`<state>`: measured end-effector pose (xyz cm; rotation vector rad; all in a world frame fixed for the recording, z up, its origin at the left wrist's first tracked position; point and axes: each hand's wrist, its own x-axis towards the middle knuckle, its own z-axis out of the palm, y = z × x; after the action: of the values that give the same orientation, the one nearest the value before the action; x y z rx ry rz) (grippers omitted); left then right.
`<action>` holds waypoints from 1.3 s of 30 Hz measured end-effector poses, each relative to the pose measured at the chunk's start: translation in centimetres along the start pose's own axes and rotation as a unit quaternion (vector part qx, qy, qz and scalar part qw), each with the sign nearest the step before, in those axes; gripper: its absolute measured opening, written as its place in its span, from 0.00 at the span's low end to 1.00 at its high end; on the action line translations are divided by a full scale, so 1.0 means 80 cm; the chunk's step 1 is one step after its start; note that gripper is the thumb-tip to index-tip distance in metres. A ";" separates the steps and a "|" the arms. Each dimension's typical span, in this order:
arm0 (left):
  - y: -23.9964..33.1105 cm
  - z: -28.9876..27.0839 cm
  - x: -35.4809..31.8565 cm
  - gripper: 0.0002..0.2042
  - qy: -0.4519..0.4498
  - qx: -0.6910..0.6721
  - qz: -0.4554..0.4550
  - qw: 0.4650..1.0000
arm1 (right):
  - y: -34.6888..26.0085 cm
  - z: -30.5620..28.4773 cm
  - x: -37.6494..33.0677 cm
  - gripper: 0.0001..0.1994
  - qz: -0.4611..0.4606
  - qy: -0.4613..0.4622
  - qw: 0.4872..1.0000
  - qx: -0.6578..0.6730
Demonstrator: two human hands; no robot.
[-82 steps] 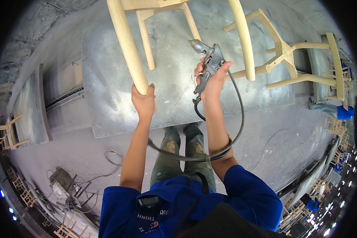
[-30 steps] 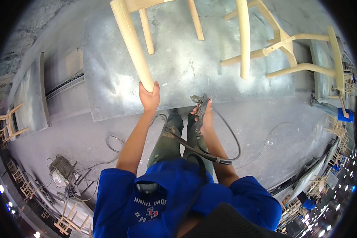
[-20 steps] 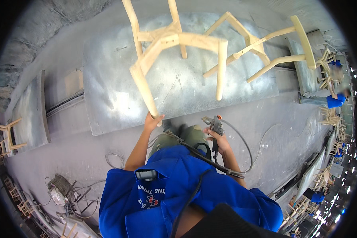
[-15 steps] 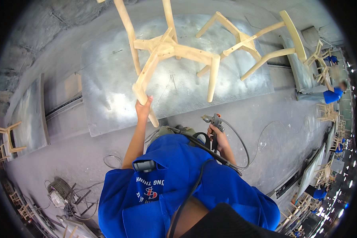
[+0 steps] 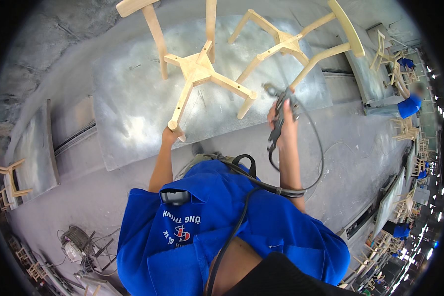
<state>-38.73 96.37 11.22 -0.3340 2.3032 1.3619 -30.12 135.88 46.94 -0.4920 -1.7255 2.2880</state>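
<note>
My left hand (image 5: 170,137) is closed around the top of the near leg of an unpainted wooden chair frame (image 5: 196,70). That seatless frame has a cross-shaped centre and stands over a large metal-topped table (image 5: 128,116); whether all its legs touch the top I cannot tell. In my right hand (image 5: 289,130), raised at the table's near edge, is a spray gun (image 5: 286,103) with a dark hose, its nozzle blurred by motion. A second wooden chair frame (image 5: 284,42), with a curved back rail, rests farther right on the table.
The hose (image 5: 322,153) loops from the gun past my right forearm. Coiled-hose equipment (image 5: 76,244) stands on the floor at lower left. Another table (image 5: 34,148) with a chair frame lies left. At far right a person in blue (image 5: 410,105) works among more chairs.
The chair frame in my left hand has tilted, its near legs now pointing more downward. My right hand has swung up and forward with the spray gun, from beside my waist to the table edge.
</note>
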 end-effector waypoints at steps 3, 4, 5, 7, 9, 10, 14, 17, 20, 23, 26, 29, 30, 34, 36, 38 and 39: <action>-0.013 0.030 -0.035 0.29 -0.062 0.124 0.042 0.989 | -0.040 0.024 0.051 0.27 -0.042 -0.017 0.992 0.116; -0.010 0.043 -0.056 0.28 -0.105 0.183 0.013 0.977 | -0.045 0.029 0.070 0.26 -0.040 -0.049 0.983 0.170; -0.007 0.064 -0.089 0.26 -0.109 0.066 0.066 0.990 | -0.045 0.031 0.089 0.26 -0.014 -0.045 0.977 0.209; 0.010 0.101 -0.161 0.29 -0.142 -0.103 0.016 0.984 | -0.028 0.036 0.121 0.26 0.002 -0.040 0.971 0.235; 0.031 0.094 -0.202 0.33 -0.163 -0.126 -0.039 0.978 | 0.003 0.036 0.140 0.25 0.051 0.004 0.973 0.224; 0.039 0.081 -0.217 0.34 -0.155 -0.078 -0.030 0.984 | 0.021 0.032 0.145 0.25 0.075 0.010 0.972 0.221; 0.065 0.035 -0.258 0.35 -0.065 -0.137 0.017 0.988 | 0.067 0.021 0.141 0.25 0.131 0.038 0.970 0.199; 0.089 0.020 -0.281 0.34 -0.014 -0.151 0.036 0.988 | 0.065 0.032 0.130 0.27 0.161 0.023 0.968 0.192; 0.117 0.004 -0.286 0.32 0.006 -0.182 0.054 0.982 | 0.053 0.064 0.122 0.28 0.115 -0.119 0.945 0.282; 0.132 -0.033 -0.272 0.30 0.017 -0.209 0.067 0.975 | 0.060 0.110 0.123 0.29 0.136 -0.172 0.918 0.331; 0.132 -0.081 -0.255 0.27 0.025 -0.218 0.057 0.974 | 0.092 0.153 0.123 0.27 0.166 -0.143 0.931 0.292; 0.126 -0.130 -0.246 0.26 0.039 -0.259 0.077 0.962 | 0.124 0.194 0.105 0.26 0.217 -0.031 0.955 0.199; 0.124 -0.144 -0.245 0.25 0.039 -0.268 0.061 0.961 | 0.126 0.206 0.099 0.26 0.194 -0.050 0.966 0.161; 0.126 -0.195 -0.236 0.23 0.041 -0.252 0.041 0.966 | 0.090 0.275 0.070 0.23 0.100 -0.072 0.992 -0.017; 0.132 -0.212 -0.222 0.23 0.022 -0.230 0.054 0.971 | 0.051 0.314 0.062 0.21 0.034 -0.136 0.989 -0.055; 0.138 -0.227 -0.210 0.23 -0.008 -0.203 0.074 0.976 | 0.011 0.348 0.061 0.21 -0.008 -0.142 0.989 -0.034; 0.142 -0.235 -0.205 0.22 -0.021 -0.209 0.081 0.974 | -0.008 0.362 0.065 0.21 -0.037 -0.125 0.991 -0.040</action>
<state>-33.81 85.17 35.78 -0.2448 2.0311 1.9176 -46.46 112.50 54.07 -0.1563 -1.9194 2.3181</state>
